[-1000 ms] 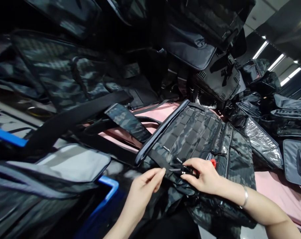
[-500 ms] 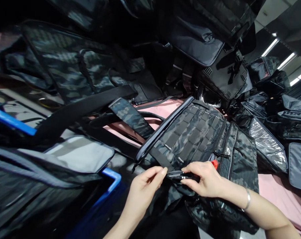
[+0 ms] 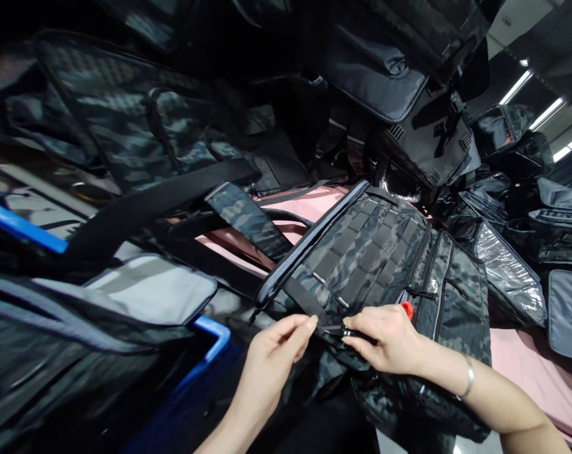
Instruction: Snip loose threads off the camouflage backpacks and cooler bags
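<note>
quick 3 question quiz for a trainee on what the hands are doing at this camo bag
1. True or false: the right hand holds a small black cutting tool against the camouflage bag.
2. Which wrist wears the bracelet? A the left, B the right, C both.
3. Fill in: the crate rim beside the left hand is coloured ____.
Key: 1 true; 2 B; 3 blue.
</note>
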Motion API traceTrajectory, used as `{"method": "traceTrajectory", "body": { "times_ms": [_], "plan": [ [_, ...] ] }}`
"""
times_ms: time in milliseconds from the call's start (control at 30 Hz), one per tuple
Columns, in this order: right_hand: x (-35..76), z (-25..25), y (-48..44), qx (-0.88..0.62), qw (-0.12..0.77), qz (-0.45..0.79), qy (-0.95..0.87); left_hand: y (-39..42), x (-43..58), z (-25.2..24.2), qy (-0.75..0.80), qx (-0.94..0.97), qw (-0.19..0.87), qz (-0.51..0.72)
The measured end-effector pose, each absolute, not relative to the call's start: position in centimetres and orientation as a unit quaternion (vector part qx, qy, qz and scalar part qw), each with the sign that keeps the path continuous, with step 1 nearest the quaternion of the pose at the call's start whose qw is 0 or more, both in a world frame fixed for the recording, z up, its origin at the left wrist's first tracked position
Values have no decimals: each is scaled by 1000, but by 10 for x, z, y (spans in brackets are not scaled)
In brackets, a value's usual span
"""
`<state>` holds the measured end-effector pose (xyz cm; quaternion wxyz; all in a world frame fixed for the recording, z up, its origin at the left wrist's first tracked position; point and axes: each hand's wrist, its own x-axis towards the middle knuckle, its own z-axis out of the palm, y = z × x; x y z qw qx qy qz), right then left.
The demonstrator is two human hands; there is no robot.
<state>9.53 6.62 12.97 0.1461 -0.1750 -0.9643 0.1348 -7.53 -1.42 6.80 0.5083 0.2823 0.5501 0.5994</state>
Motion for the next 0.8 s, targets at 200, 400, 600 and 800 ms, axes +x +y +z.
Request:
{"method": "traceTrajectory", "body": {
  "times_ms": [200, 400, 600, 800],
  "plan": [
    [91, 135, 69, -287, 214, 268, -894, -21, -75, 66, 583, 306, 458, 598],
    [84, 141, 71, -369, 220, 329, -841, -27, -69, 72, 639, 504, 66, 577],
    [86, 138, 72, -361, 206, 320, -851, -21, -77, 77, 650, 588, -38, 480],
    [87, 137, 75, -361, 201, 305, -858, -23, -87, 81, 616, 614, -21, 492]
  ]
}}
